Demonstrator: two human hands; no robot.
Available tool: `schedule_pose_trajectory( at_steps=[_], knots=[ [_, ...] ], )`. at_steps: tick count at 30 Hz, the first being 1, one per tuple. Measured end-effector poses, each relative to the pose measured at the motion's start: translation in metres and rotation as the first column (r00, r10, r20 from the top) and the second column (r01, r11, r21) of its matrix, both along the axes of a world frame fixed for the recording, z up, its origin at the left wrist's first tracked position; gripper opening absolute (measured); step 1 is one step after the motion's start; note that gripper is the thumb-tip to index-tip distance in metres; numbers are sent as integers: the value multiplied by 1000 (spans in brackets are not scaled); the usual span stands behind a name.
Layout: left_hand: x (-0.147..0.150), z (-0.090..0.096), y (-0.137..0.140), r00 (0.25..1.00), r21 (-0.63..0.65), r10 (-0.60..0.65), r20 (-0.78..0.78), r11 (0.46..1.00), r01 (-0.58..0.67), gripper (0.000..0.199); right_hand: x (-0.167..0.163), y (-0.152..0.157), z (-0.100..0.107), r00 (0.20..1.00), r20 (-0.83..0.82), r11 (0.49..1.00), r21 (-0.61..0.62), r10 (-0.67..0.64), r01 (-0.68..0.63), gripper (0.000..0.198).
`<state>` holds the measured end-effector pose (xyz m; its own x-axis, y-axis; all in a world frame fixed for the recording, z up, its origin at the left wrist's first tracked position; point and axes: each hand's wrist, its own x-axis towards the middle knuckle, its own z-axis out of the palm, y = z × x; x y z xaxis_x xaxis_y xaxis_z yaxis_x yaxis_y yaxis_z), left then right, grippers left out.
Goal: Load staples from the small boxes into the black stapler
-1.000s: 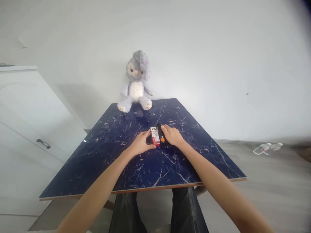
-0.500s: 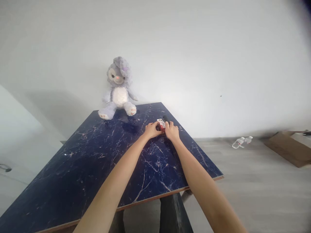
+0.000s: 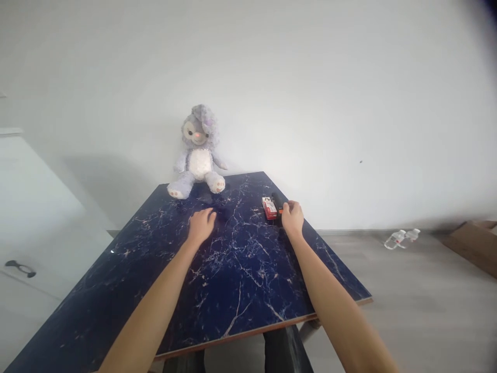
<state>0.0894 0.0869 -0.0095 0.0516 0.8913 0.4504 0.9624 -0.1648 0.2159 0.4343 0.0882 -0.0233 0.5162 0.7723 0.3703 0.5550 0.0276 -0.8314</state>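
Note:
My left hand (image 3: 202, 225) lies low over the left-middle of the dark blue marbled table (image 3: 240, 290), fingers loosely spread and holding nothing. At the table's right side, my right hand (image 3: 293, 218) is beside a long black object with an orange mark (image 3: 277, 200). Its thumb is apart from the bent fingers and close to that object; whether they touch is unclear. Against the black object's left side stands a small red and white box (image 3: 269, 208). The black object's kind cannot be made out, as its near end is partly hidden by my hand.
A lilac plush toy (image 3: 200, 163) sits at the table's back edge, against the white wall (image 3: 310, 103). Two clear plastic bottles (image 3: 396, 240) lie on the floor to the right, near a cardboard box (image 3: 471, 246). A white cabinet with a black handle (image 3: 20, 268) is at left.
My left hand has let go of the red and white box and moved left. My right hand has shifted to the black object's right side. The view has tilted slightly.

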Motion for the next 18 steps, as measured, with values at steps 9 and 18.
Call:
schedule_pose_trajectory(
  at_steps=[9, 18],
  knots=[
    [-133, 7, -39, 924, -128, 381, -29, 916, -381, 52, -4, 3, 0, 999, 3, 993, -109, 52, -51, 58],
    [-103, 2, -41, 984, -43, 100, -145, 993, -107, 45, -16, 1, 2, 978, 151, 967, -234, 141, -104, 62]
  ],
)
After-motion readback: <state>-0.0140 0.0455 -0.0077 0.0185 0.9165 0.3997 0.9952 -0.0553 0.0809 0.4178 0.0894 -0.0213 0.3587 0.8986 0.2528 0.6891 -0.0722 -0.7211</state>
